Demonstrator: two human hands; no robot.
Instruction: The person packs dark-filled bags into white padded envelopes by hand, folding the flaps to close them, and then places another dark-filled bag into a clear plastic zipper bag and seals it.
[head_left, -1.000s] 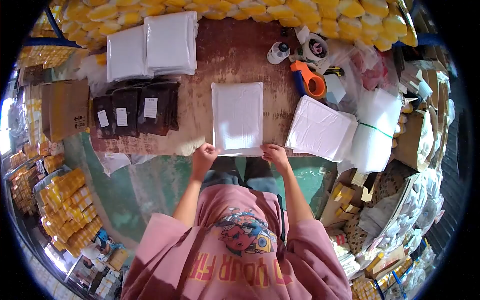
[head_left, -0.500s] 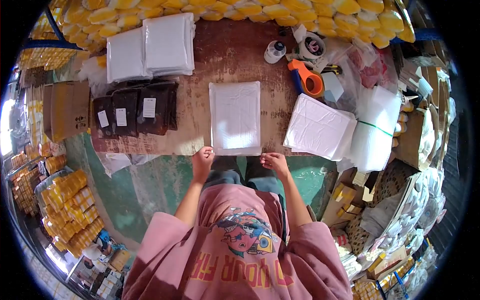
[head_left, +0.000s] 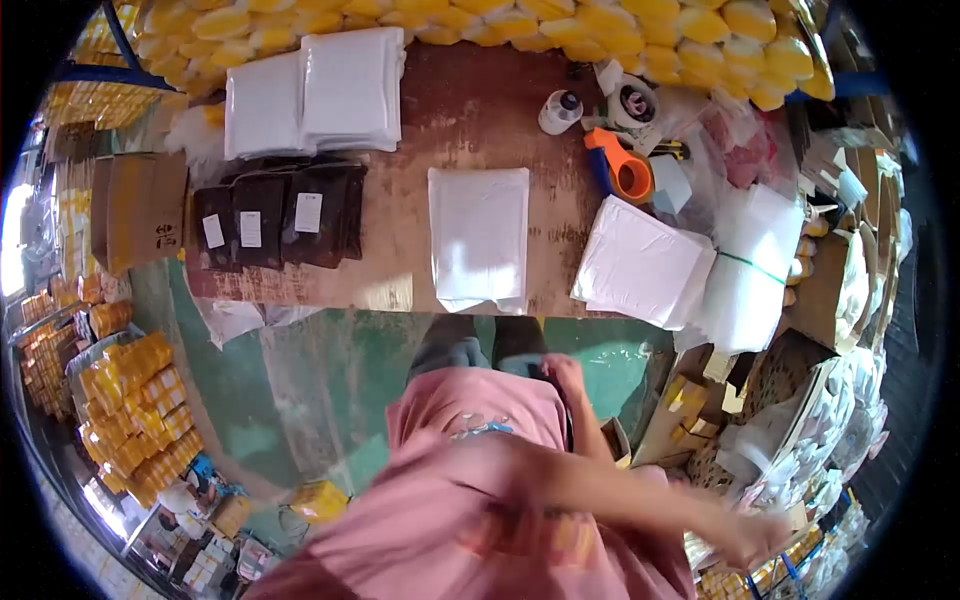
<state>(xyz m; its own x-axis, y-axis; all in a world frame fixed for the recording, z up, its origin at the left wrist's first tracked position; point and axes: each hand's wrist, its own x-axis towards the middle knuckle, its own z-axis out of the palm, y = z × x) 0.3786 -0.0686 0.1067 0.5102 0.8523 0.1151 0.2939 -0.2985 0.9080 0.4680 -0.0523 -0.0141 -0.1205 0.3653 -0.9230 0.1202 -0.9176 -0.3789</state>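
My left arm reaches across my body to the lower right. The left hand [head_left: 755,540] is smeared by motion beside the stacked goods there, so its fingers are not readable. My right hand [head_left: 563,373] hangs below the table edge by my hip, fingers curled; anything inside them is hidden. A flat white package in clear plastic [head_left: 480,235] lies on the table near its front edge, touched by neither hand. To its right is a stack of white sheets or pouches [head_left: 640,260].
On the wooden table [head_left: 460,100] are white packs [head_left: 350,90], dark labelled packs [head_left: 320,215], an orange-and-blue tape dispenser [head_left: 625,170], a bottle [head_left: 560,112] and a banded clear plastic roll [head_left: 750,270]. A cardboard box [head_left: 140,210] stands left; yellow packs [head_left: 480,25] line the back.
My left hand has left the package's front edge and swung across my body to the lower right. My right hand has dropped back toward my hip. The view has shifted slightly.
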